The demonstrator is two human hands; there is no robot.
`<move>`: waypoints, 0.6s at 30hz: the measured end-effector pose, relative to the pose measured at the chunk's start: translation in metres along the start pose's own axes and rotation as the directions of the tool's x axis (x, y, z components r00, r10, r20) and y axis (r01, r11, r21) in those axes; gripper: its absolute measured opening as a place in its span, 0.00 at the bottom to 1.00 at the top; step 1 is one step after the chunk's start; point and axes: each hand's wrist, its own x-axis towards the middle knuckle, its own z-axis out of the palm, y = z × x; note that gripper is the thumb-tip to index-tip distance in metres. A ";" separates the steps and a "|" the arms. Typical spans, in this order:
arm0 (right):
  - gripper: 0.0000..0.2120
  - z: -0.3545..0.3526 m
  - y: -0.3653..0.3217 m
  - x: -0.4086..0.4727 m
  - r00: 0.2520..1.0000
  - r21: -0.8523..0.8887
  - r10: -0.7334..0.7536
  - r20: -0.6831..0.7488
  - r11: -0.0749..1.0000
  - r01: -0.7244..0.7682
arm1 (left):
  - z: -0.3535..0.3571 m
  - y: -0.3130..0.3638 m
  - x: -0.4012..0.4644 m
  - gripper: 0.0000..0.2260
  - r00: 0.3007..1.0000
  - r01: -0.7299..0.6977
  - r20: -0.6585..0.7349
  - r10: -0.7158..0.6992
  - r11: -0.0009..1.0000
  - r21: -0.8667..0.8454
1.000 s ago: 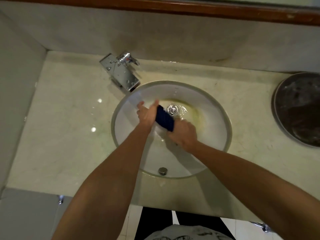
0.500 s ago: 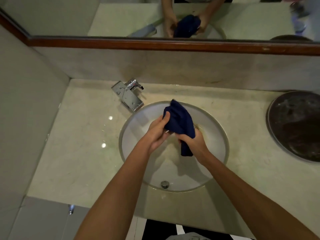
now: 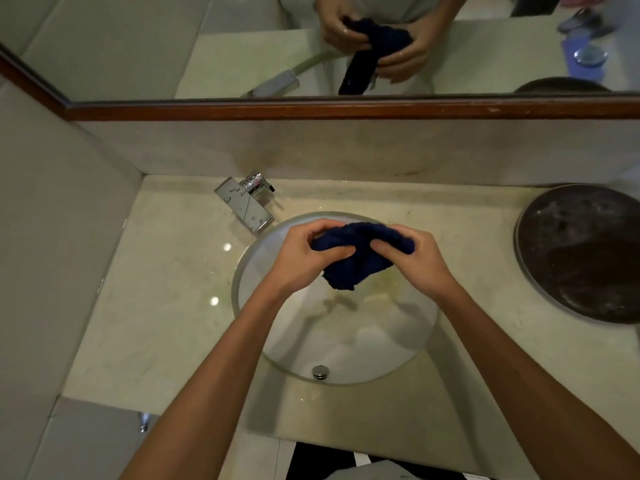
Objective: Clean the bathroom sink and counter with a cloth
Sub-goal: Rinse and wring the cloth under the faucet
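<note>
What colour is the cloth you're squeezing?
Dark navy blue. The cloth shows best in the head view, held over the sink.

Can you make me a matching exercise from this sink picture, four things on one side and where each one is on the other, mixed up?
Things:
1. cloth
2. faucet
3. dark round tray
4. overflow cap

Places:
A. on the counter, far right
B. low on the sink wall nearest the person
C. gripped by the left hand and right hand, above the sink
D. on the counter behind the sink, to the left

Pairs: 1-C, 2-D, 3-A, 4-B
</note>
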 end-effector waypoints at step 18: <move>0.06 -0.025 -0.029 0.005 0.999 -0.230 -0.038 0.004 0.973 0.038 | -0.024 0.012 -0.007 0.09 0.987 0.120 0.089 -0.131 0.986 0.118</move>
